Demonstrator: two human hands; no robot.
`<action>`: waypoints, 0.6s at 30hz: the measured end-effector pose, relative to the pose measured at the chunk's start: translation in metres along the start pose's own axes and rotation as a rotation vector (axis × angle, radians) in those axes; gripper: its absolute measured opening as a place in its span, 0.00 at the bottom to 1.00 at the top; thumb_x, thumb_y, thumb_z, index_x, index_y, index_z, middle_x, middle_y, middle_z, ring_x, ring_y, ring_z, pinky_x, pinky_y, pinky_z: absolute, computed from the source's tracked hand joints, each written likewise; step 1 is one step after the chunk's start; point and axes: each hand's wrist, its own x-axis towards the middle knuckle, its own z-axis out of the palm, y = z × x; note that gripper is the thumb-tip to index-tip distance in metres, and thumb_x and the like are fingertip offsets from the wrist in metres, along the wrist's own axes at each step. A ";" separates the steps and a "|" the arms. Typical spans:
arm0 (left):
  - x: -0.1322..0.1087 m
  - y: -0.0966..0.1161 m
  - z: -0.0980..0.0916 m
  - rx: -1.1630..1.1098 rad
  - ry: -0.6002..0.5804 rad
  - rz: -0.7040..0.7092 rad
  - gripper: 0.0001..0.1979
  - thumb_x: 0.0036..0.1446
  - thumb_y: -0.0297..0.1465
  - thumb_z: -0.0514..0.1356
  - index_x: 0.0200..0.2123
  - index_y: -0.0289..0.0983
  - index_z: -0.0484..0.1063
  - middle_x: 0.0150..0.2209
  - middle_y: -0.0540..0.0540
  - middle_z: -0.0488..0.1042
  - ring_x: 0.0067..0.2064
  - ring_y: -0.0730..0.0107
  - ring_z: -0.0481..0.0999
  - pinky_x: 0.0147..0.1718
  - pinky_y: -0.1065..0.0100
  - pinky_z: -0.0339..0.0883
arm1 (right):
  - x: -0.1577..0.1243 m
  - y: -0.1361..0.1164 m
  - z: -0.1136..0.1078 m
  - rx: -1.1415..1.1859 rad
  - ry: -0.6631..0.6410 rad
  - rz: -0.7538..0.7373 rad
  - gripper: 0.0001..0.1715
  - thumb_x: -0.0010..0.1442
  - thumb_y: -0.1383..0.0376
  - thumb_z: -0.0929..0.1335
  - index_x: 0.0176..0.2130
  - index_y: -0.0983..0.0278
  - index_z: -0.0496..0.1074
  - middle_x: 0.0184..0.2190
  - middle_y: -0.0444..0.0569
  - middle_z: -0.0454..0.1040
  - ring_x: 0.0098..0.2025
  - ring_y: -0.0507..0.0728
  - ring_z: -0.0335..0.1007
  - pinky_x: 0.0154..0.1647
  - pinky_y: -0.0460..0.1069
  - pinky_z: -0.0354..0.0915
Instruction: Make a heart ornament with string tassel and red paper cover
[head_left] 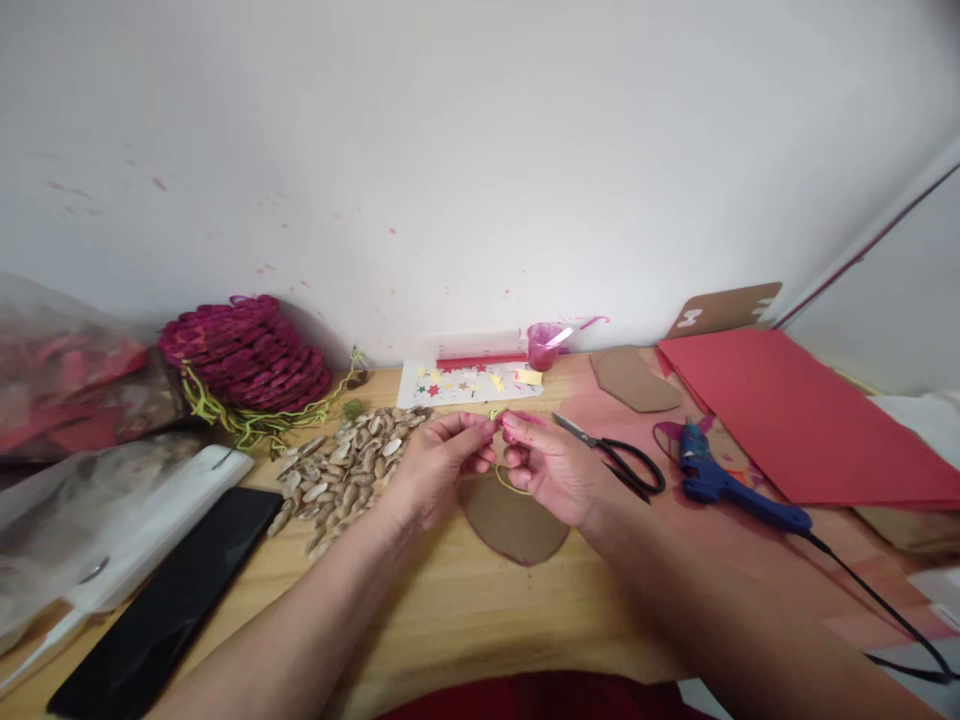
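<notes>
Both hands meet over the middle of the table, fingertips pinched. My left hand [442, 455] and my right hand [555, 465] are closed on a thin yellow-green string [511, 483]; a loop of it hangs beneath the fingers. Directly below lies a round piece of brown cardboard [514, 525], partly hidden by the hands. Left of my left hand spreads a pile of brown-white shells or seed husks [352, 465]. Black-handled scissors [630, 465] rest beside my right hand, and a blue glue gun [735, 490] lies farther right.
A magenta woven bundle [244, 355] with yellow-green strands stands at the back left. Near me on the left are a black phone [169, 600] and a white power strip [172, 520]. Star stickers [465, 385], a magenta cup [544, 345] and red sheets [810, 410] lie toward the wall.
</notes>
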 end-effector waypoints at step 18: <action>0.010 0.003 -0.014 0.106 0.040 0.023 0.18 0.43 0.39 0.76 0.31 0.32 0.78 0.22 0.50 0.74 0.23 0.81 0.71 0.22 0.80 0.63 | -0.006 -0.067 -0.020 0.044 0.111 -0.493 0.12 0.48 0.69 0.80 0.29 0.64 0.75 0.30 0.42 0.76 0.26 0.44 0.69 0.24 0.38 0.65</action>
